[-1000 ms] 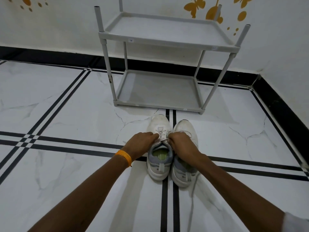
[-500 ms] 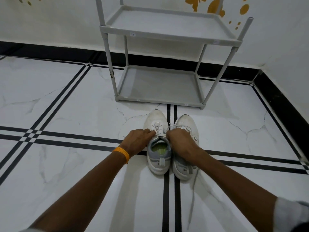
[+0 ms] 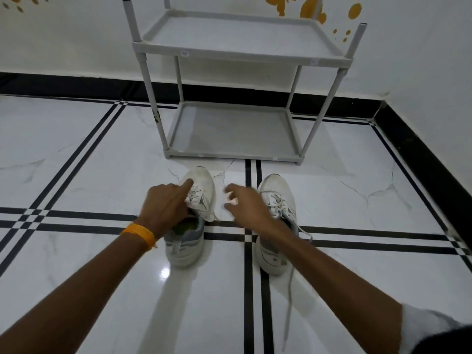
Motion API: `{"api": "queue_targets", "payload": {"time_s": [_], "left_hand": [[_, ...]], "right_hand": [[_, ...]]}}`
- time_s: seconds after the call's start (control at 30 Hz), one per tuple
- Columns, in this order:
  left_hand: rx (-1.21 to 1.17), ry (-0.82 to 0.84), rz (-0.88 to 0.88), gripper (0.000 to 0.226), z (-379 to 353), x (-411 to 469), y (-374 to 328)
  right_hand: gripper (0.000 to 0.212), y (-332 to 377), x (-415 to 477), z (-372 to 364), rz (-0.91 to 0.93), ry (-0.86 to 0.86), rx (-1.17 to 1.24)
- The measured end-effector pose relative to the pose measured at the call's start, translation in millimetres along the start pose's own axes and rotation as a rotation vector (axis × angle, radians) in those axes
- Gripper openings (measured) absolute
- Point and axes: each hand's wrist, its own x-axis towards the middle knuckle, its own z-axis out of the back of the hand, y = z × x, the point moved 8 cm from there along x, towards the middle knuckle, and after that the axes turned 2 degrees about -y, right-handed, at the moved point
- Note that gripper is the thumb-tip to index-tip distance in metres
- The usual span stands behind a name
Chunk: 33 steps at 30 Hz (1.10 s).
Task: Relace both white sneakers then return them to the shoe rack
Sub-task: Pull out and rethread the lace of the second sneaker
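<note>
Two sneakers, left (image 3: 194, 213) and right (image 3: 277, 226), stand apart on the floor (image 3: 76, 251) before the rack (image 3: 229, 146). Left hand (image 3: 166, 208) rests on the left sneaker's laces, forefinger extended, gripping nothing visible. Right hand (image 3: 245, 203), blurred, hovers between the sneakers with fingers spread.

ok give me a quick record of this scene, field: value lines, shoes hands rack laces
left shoe: on floor, before the rack
right shoe: on floor, apart from left shoe
left hand: on left shoe's laces, index finger out
right hand: between the shoes, fingers spread, blurred
right lace: loose, trailing toward the camera
rack: two shelves, no shoes on them
wristband: orange, left wrist
</note>
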Motion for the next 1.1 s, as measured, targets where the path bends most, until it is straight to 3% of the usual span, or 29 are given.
{"api": "queue_targets", "payload": {"time_s": [0.1,0.17,0.27,0.5,0.7,0.9,1.0,1.1], "left_hand": [[-0.509,-0.047,0.013,0.04,12.0,14.1,-66.9],[-0.761,0.073,-0.07,0.032,-3.5,21.2,-119.5],[-0.812,0.171,-0.134,0.027,-31.6,23.5,-166.1],[-0.852,0.096,-0.078,0.008,-33.8,32.4,-174.5],[-1.071,0.218,0.183,0.014,-48.3,23.3,-143.9],[-1.284,0.326,0.379,0.02,-56.4,14.3,-129.0],[-1.518,0.383,0.619,0.019,-68.1,4.8,-122.5],[-1.612,0.411,0.687,0.033,-73.6,0.8,-123.6]], "right_hand": [[0.023,-52.7,-19.9,64.5,-0.156,-0.194,-0.182],[0.016,-93.4,-36.5,85.2,-0.325,-0.141,-0.23],[0.018,-133.1,-57.6,76.2,-0.512,-0.003,-0.137],[0.013,-144.6,-67.4,72.3,-0.551,-0.148,0.309],[0.014,-137.8,-53.0,56.1,-0.602,-0.15,0.55],[0.019,-121.4,-47.3,22.3,-0.771,-0.148,1.005],[0.023,-128.3,-50.0,15.9,-0.834,-0.221,1.002],[0.038,-131.5,-49.0,11.4,-0.837,-0.221,1.01]]}}
